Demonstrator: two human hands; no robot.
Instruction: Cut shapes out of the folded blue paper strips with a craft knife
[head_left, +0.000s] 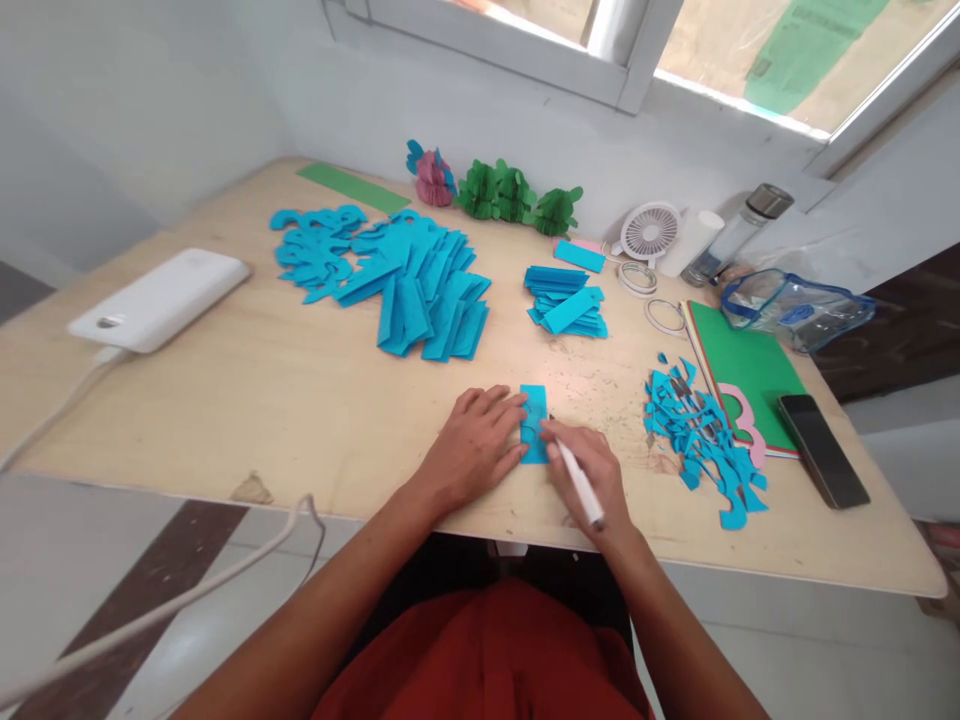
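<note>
A small blue paper strip (pixel 533 393) lies upright to my view near the table's front edge, with curved lines drawn on it. My left hand (pixel 476 440) rests flat on its left side, fingers stretched and the tips touching the paper. In my right hand (pixel 592 470) is a white pen (pixel 581 484), its tip end at the paper's right edge, partly hidden by the fingers. Beyond the hands sits a stack of folded blue paper pieces (pixel 566 302).
Folded blue papers (pixel 435 300) and cut blue shapes (pixel 315 250) lie at back left. Blue scraps (pixel 697 425), a green pad (pixel 739 350) and a phone (pixel 823 450) are on the right. A white power bank (pixel 161 298) with a cable lies left. A small fan (pixel 650 233) stands by the wall.
</note>
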